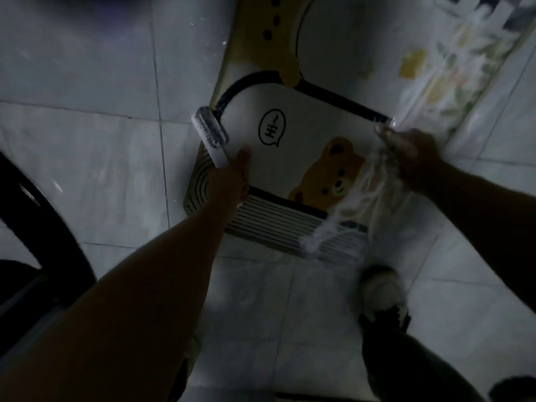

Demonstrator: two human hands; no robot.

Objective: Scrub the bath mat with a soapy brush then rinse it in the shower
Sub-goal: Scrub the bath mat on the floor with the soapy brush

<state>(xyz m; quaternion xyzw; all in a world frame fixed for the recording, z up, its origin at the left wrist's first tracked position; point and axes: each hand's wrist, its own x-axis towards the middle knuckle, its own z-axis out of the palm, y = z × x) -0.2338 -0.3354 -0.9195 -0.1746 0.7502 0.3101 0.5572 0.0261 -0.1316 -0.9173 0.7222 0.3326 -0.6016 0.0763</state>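
Head view: a white, arch-shaped fabric bath mat (pixel 307 123) with a black border, a brown bear and a "Hi~" bubble lies on a grey tiled floor (pixel 101 169), overlapping a black-and-white striped mat (pixel 269 227).

The left hand (pixel 232 177) grips the handle of a white plastic scrubbing brush (pixel 210 132) at the mat's left edge, thumb resting against the mat.

The right hand (pixel 414 153) is at the mat's far right corner, where thin streams of water (pixel 359 198) run down. Blur hides whether it pinches the corner or holds something else, so I cannot tell.

Soaked, the mat will likely be heavy, limp and slick. The bound black edge near the two corners looks the firmest hold, with both hands sharing the weight.
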